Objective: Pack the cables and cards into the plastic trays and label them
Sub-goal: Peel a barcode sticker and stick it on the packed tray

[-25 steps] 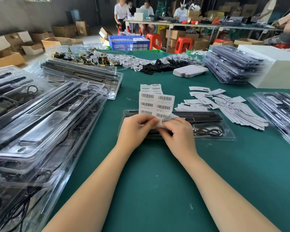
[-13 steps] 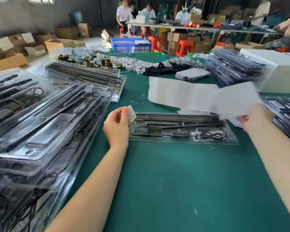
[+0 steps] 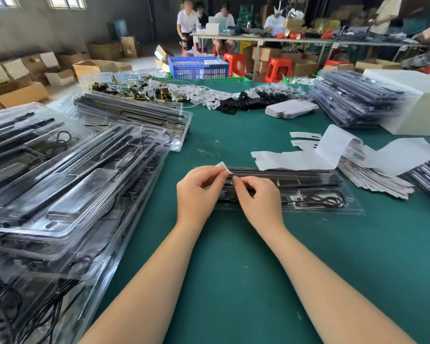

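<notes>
A clear plastic tray point(image 3: 333, 202) with black bars and a coiled cable lies on the green table in front of me. Both hands hover over its left end. My left hand point(image 3: 196, 192) pinches a small white label point(image 3: 222, 166) between thumb and fingertips. My right hand point(image 3: 258, 197) has its fingers curled, with fingertips meeting the label's right edge. A long strip of barcode labels point(image 3: 333, 150) lies draped behind the tray on the right.
Tall stacks of filled clear trays point(image 3: 60, 184) crowd the left side. More packed trays point(image 3: 353, 100) and a white box point(image 3: 412, 103) stand at the back right. Loose white cards point(image 3: 372, 180) lie right of the tray. People sit at a far table.
My right hand laid the label strip down on the right and came back to the left hand. Both hands now meet at the single label over the tray's left end.
</notes>
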Motion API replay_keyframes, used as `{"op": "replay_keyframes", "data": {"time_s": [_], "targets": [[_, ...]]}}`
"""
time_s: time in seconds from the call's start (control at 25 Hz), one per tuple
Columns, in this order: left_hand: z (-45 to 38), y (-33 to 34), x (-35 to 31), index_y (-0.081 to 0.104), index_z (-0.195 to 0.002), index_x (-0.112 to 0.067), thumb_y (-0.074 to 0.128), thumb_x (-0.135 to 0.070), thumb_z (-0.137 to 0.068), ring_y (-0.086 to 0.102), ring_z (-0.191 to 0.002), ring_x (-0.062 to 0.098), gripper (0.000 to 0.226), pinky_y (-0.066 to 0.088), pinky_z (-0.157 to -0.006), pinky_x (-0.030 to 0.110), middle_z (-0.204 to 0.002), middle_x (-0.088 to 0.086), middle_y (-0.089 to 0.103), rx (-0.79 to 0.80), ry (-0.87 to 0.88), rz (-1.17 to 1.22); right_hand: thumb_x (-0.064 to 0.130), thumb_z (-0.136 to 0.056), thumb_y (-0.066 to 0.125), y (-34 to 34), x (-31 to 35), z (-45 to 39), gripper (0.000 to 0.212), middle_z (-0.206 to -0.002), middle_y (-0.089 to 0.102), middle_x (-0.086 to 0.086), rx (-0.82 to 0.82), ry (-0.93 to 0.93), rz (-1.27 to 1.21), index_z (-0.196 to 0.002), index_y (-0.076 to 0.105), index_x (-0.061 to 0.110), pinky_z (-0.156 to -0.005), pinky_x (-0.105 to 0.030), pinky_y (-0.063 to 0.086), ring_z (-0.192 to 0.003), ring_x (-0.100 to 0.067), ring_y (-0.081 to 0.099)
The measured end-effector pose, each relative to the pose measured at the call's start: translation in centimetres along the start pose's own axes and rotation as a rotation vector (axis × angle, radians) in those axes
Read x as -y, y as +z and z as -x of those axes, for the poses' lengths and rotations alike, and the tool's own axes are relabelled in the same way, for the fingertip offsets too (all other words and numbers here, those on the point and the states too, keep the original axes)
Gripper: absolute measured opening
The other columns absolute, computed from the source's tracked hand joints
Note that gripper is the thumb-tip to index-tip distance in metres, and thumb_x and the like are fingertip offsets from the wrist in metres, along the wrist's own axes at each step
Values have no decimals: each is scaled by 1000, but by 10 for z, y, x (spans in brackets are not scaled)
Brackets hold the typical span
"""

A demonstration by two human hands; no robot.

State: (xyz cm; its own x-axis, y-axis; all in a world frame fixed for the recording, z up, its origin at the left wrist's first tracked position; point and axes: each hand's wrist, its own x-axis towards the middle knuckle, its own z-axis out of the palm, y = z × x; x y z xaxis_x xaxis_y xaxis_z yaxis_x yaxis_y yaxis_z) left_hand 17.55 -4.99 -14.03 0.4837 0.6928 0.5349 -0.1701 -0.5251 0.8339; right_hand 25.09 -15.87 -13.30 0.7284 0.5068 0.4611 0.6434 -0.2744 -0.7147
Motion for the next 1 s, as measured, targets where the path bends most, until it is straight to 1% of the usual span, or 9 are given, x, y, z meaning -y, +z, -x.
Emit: {"op": "replay_keyframes", "data": {"time_s": [0.08,0.2,0.44,0.6,0.68,0.76,0.88,0.92,1.0], "targets": [[1,1,0,78,-88,-21,76,-15,-81,65,-93,1,10,51,-86,22,-91,-15,71,67,105,-95,38,-97,54,-2,-5,2,36,-71,70,1,-46,55,-118,-76,73,15,-73,-34,49,-73,-13,62],[4,5,0,79,-91,-19,74,-15,-82,63,-95,3,10,51,-86,23,-94,-13,69,150,154,-155,37,-91,63,-5,-5,5,20,-74,71,14,-95,136,-236,-78,73,27,-75,-25,50,-77,-2,64],[5,5,-1,77,-92,-13,72,-11,-83,60,-95,5,11,50,-84,22,-98,-9,66,117,241,-190,33,-88,68,-6,-3,2,17,-72,71,13,-113,224,-306,-81,76,21,-67,-17,47,-69,-1,64],[7,5,-2,77,-98,-17,76,-16,-81,59,-101,2,18,50,-87,22,-108,-8,65,149,193,-192,25,-90,65,-6,-4,3,12,-76,71,14,-133,217,-331,-80,70,30,-72,-22,50,-74,-3,64],[6,5,-4,72,-109,-22,76,-24,-82,59,-102,-2,28,48,-85,17,-116,-11,62,149,104,-147,22,-93,61,-8,-4,3,18,-80,68,15,-167,199,-331,-81,62,35,-77,-24,49,-80,-7,63],[3,2,-4,63,-118,-29,68,-31,-87,60,-93,-5,31,47,-81,15,-114,-16,59,65,-39,-132,21,-96,56,-9,-5,1,19,-81,63,15,-127,149,-253,-81,58,33,-78,-27,46,-84,-14,60],[-3,-3,1,57,-118,-29,52,-28,-94,59,-88,2,24,50,-87,33,-103,-14,62,-128,-288,-137,24,-96,53,-6,-7,-1,17,-75,62,11,36,98,-64,-81,61,22,-75,-30,45,-80,-17,58],[-5,-5,2,57,-116,-28,50,-27,-94,59,-88,8,23,49,-89,38,-101,-12,63,-154,-361,-148,26,-96,53,-5,-6,-3,19,-72,63,9,74,113,-7,-80,62,20,-73,-30,45,-77,-17,58],[-6,-6,3,59,-112,-29,50,-27,-93,59,-90,13,22,48,-92,41,-99,-12,64,-124,-426,-233,30,-94,54,-4,-4,-8,24,-67,63,8,115,166,64,-76,64,18,-72,-31,45,-74,-19,59]]}}
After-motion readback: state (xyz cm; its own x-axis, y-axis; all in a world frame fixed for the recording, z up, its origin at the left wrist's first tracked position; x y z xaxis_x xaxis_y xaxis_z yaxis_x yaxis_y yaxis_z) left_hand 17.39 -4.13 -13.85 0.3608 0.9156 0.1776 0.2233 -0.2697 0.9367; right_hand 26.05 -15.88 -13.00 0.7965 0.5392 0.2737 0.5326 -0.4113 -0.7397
